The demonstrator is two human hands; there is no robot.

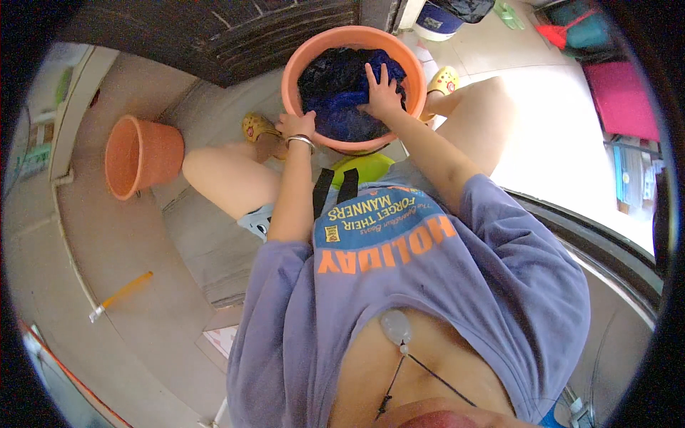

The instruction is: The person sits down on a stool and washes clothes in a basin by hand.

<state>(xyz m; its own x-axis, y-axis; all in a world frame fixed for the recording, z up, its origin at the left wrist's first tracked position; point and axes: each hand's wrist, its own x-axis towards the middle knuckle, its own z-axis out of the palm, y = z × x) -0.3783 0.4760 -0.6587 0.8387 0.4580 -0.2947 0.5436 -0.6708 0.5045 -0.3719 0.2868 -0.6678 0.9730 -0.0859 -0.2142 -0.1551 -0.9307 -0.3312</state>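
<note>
An orange plastic bucket (419, 80) stands on the floor between my feet. Dark blue and black wet cloth (342, 101) fills much of it. At the bucket's near left rim rests my left hand (297, 125), its fingers bent over the edge; a bangle is on that wrist. My right hand (383, 96) lies inside the bucket on the blue cloth, fingers spread. Whether it grips any cloth, I cannot tell. Just below the bucket, a bright green thing (364, 169) shows in part in front of my shirt.
Left of my knee, a second orange bucket (160, 150) lies tilted or on its side. A yellow-handled tool (126, 291) is on the floor at lower left. A dark wooden panel (241, 37) borders the far side. Near the upper right stands a blue and white bucket (436, 24).
</note>
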